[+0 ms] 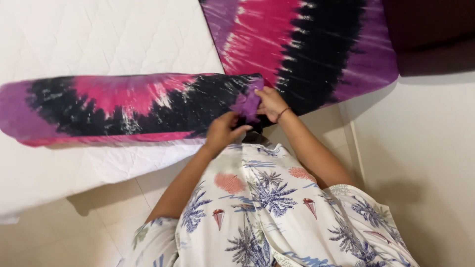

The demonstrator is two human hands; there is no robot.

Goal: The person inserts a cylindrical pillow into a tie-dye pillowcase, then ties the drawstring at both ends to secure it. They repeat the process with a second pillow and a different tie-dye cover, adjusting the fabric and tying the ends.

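Together, left hand (221, 131) and right hand (270, 103) grip bolster (123, 106) (purple end).

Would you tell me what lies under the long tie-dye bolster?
The bolster rests on a white quilted mattress, whose edge shows below it. The mattress beneath the bolster is hidden.

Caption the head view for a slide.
Both hands, left and right, grip the purple end of a tie-dye bolster on a white mattress.

Bolster (118, 106) on mattress (99, 34), pillow (307, 44) behind, perhaps touching.
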